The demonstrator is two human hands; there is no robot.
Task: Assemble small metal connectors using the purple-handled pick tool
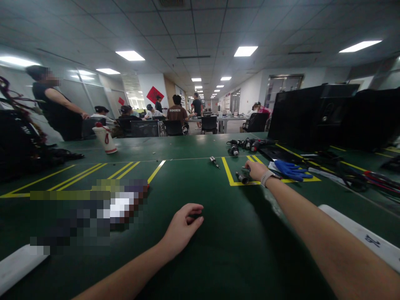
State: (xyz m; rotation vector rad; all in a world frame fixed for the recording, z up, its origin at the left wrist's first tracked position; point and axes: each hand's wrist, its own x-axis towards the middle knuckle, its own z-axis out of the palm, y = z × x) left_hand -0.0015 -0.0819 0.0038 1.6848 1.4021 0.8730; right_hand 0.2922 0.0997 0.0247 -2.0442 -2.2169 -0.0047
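Dark cylinder (241, 178): just nearside and slightly left of the right fingers, long axis slanting far-left to near-right.
Nearer hand: right hand (258, 171), tips bent close together; cannot tell whether they grip anything.
Left hand (181, 229): well apart, nearside-left; fingers loosely curled, nothing between.
Yellow tape (226, 171): edges left of right fingers.
Room: bare table (215, 258) between hands; blue glove (290, 170) crowds right.
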